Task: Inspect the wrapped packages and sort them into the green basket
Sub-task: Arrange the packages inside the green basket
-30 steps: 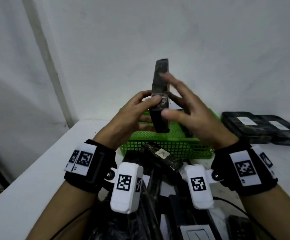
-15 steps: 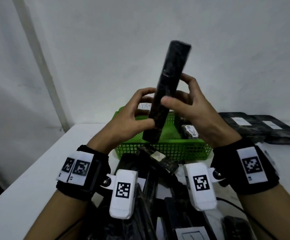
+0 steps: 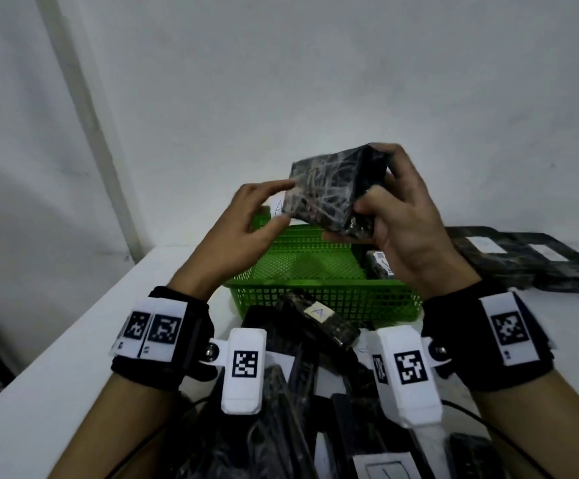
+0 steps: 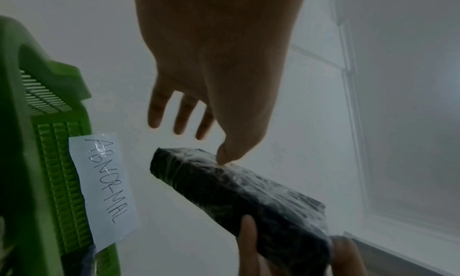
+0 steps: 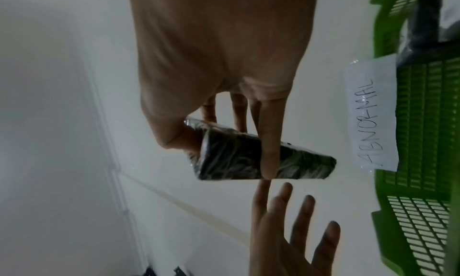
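A white paper label (image 4: 103,187) taped to the far wall of the green basket (image 3: 322,302) reads "ABNORMAL" in handwritten capitals; both wrist views show the whole word, while the head view catches only its first letter. A small tag (image 3: 316,311) marked "A" sits on one of the dark packages (image 3: 319,323) heaped at the near edge of the table (image 3: 56,357), against the basket's near wall.

The package (image 3: 329,188) being inspected is a flat black slab wrapped in crinkled clear film that shines in pale streaks. It is held in the air above the basket, tilted, its broad face toward the head camera. The right hand (image 3: 402,233) grips one end, thumb on one face and fingers curled behind it. The left hand (image 3: 243,229) is spread, fingers straight; only its thumb tip touches the package's other end, as the left wrist view shows.

Another wrapped package (image 3: 379,266) with a white label lies inside the basket at its right side. Two more black packages (image 3: 523,261) with white labels lie flat at the table's far right edge.
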`<state>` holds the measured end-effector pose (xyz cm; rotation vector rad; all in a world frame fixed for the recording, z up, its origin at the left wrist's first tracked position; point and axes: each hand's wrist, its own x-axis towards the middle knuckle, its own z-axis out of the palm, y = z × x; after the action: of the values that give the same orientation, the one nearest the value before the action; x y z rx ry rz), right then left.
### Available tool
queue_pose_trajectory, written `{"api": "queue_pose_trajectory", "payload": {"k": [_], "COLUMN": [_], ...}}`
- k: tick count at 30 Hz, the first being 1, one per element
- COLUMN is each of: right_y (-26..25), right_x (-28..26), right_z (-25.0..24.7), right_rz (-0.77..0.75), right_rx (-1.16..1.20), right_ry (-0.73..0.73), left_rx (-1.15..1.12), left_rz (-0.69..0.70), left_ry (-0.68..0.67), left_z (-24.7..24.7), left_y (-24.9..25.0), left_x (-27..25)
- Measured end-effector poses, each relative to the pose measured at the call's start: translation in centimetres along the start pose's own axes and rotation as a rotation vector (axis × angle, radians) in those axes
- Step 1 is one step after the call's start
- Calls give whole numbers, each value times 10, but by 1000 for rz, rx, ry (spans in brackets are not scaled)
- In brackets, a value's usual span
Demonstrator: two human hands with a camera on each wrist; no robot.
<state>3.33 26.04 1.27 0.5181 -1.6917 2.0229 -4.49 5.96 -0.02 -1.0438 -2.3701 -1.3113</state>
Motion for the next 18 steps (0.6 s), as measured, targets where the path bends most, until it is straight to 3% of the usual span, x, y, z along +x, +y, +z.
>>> {"api": "queue_pose_trajectory", "payload": {"k": [3, 6, 8, 11, 14, 18], "right_y": [7, 11, 10, 7, 8, 9], "right_x": [-3, -5, -6, -4, -1, -2], "right_z": [1, 3, 9, 10, 2, 0], "right_rz": [-154, -23, 49, 66, 136, 34], "right_rx": [-249, -270, -220, -246, -272, -338], "right_ry": [-81, -296, -265, -63, 19, 110], "left_rx": [-403, -684, -667, -578, -379, -238], "left_rz": [-303, -338, -271, -154, -14, 43], "left_ry": [-25, -83, -78, -86, -184, -252], "left_z": [3, 2, 4, 3, 1, 5], "left_y": [12, 21, 23, 21, 20, 26], "left_x": [-2, -3, -5, -7, -8, -11]}}
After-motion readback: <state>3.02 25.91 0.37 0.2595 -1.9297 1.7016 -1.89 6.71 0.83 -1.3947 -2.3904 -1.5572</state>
